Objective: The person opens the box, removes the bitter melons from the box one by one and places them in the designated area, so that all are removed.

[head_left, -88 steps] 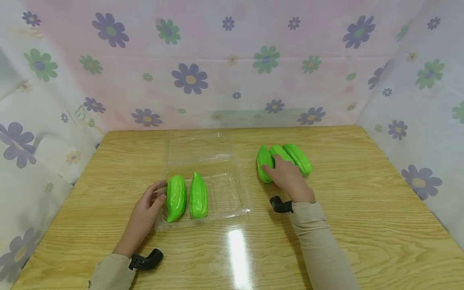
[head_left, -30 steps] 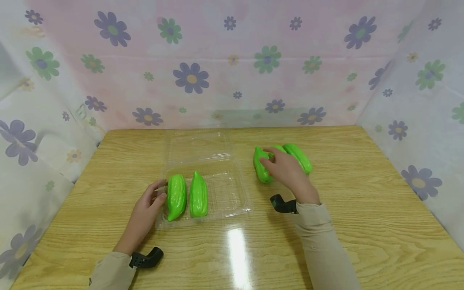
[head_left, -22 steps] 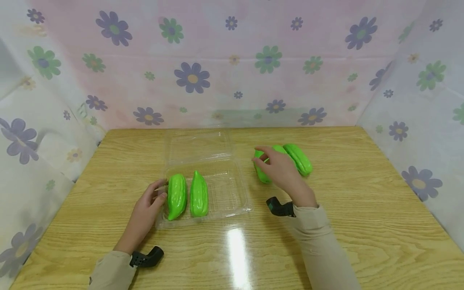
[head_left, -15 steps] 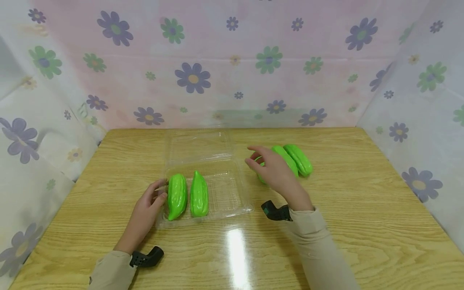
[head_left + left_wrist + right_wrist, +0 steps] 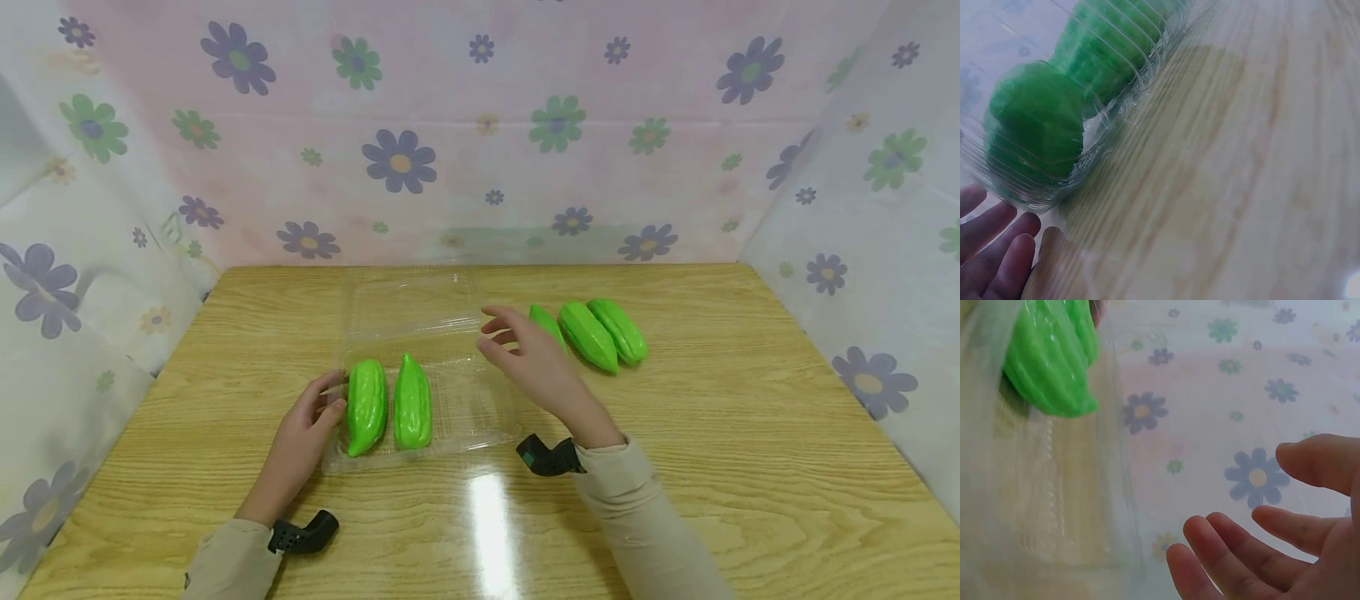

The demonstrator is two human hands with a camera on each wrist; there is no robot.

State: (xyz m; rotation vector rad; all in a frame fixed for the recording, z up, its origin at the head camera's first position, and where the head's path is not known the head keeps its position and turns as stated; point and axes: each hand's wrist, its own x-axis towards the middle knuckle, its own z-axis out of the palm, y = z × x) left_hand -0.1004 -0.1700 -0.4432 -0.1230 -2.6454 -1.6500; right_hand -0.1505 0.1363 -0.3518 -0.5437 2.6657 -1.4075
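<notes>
Two glossy green ridged gourds, the left one (image 5: 367, 408) and the right one (image 5: 412, 403), lie side by side in a clear plastic clamshell box (image 5: 472, 408) with its lid folded back. My left hand (image 5: 303, 425) rests at the box's left side, fingers loosely bent; in the left wrist view its fingertips (image 5: 1021, 250) are close to the ribbed wall. My right hand (image 5: 536, 362), holding nothing and with fingers spread, is over the box's right edge. Beyond it lie three more gourds: one partly hidden by the hand (image 5: 546, 321), a middle one (image 5: 588, 336) and a right one (image 5: 618, 331).
The clear lid (image 5: 412, 300) lies back toward the flowered cloth (image 5: 480, 167) behind the wooden table (image 5: 750, 433). Cloth also hangs at both sides. A black wrist mount (image 5: 303, 533) sits on the left arm, another (image 5: 551, 456) on the right.
My right hand has moved left, away from the three gourds, to the box's right edge, with nothing in it. The nearest of those gourds has tilted slightly. My left hand has stayed put.
</notes>
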